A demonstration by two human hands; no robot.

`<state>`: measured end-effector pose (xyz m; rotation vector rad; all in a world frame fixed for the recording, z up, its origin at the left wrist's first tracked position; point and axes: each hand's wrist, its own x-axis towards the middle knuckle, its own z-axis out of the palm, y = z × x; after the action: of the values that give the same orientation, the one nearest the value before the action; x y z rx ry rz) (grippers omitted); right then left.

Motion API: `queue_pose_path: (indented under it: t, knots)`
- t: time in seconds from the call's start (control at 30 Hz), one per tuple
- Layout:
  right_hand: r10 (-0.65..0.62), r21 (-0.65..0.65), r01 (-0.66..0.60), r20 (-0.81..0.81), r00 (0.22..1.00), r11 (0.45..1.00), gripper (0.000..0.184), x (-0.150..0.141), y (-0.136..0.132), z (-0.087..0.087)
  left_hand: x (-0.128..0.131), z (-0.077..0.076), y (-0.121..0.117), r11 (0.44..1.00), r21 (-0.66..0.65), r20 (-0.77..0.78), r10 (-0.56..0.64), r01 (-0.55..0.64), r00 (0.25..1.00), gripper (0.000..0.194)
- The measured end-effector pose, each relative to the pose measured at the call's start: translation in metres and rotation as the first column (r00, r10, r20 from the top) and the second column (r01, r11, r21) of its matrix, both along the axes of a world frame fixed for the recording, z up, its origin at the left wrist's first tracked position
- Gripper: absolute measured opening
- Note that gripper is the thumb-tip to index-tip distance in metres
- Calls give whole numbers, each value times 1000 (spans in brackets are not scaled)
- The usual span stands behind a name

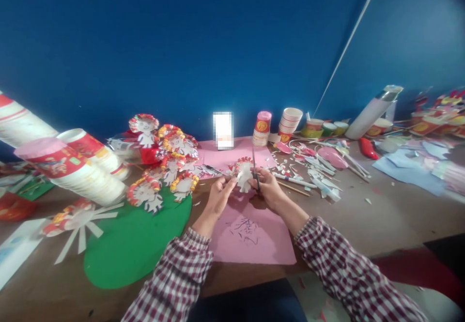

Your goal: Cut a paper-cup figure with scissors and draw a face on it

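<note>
My left hand (221, 193) is closed on the left edge of a white paper cutout figure (244, 176) with a red and white fringe along its top. In my right hand (269, 186) is a pair of scissors (256, 179), blades pointing up and away, close against the cutout's right side. Whether the blades touch the paper I cannot tell. Below both hands lies a pink sheet (254, 242) with dark scribbled marks. Similar finished-looking paper figures (178, 143) with red and yellow curled rims are piled to the left.
A green oval sheet (134, 244) lies at left, beside stacked paper cups (76, 172). More cups (290, 121) stand at the back near the blue wall (232, 41). Paper scraps and sticks (323, 167) cover the table at right, with blue paper (410, 164) beyond.
</note>
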<state>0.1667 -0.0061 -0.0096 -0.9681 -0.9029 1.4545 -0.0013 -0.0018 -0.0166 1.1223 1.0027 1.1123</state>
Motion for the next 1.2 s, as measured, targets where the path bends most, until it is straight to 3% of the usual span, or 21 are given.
queue_pose_path:
  t: [0.1, 0.33, 0.53, 0.63, 0.73, 0.83, 0.97, 1.1, 1.2]
  knots:
    - [-1, 1, 1, -5, 1000, 1000, 50, 1, 2, -2, 1, -2, 1, 1000, 2, -47, 14, -14, 999, 29]
    - [10, 29, -10, 0, 1000, 1000, 51, -3, 5, -10, 7, 2, 0, 999, -30, 0, -24, 24, 1000, 30]
    - [49, 82, -48, -8, 999, 995, 53, -6, 8, -14, 7, 2, -2, 999, 36, -55, -25, 27, 998, 23]
    - [29, 120, -36, 57, 998, 992, 51, -7, 6, -10, 6, -1, 0, 1000, 29, -63, -9, 11, 998, 21]
    - [22, 104, -44, 203, 979, 994, 47, -7, 0, -4, -2, 0, 6, 996, 1, -38, 87, -87, 995, 23]
    - [130, 66, -160, 332, 934, 985, 44, -6, -3, -2, -13, 9, 13, 965, -16, 86, 263, -262, 961, 23]
    - [131, 186, -283, 572, 810, 941, 39, -6, -3, -8, -25, 20, 17, 909, -86, 263, 416, -409, 870, 22]
    - [34, 259, -348, 758, 651, 901, 32, -7, -5, -7, -27, 21, 18, 908, -92, 306, 416, -409, 856, 25]
    - [69, 231, -377, 769, 636, 897, 32, -7, -7, -4, -23, 17, 18, 915, -75, 270, 401, -396, 875, 25]
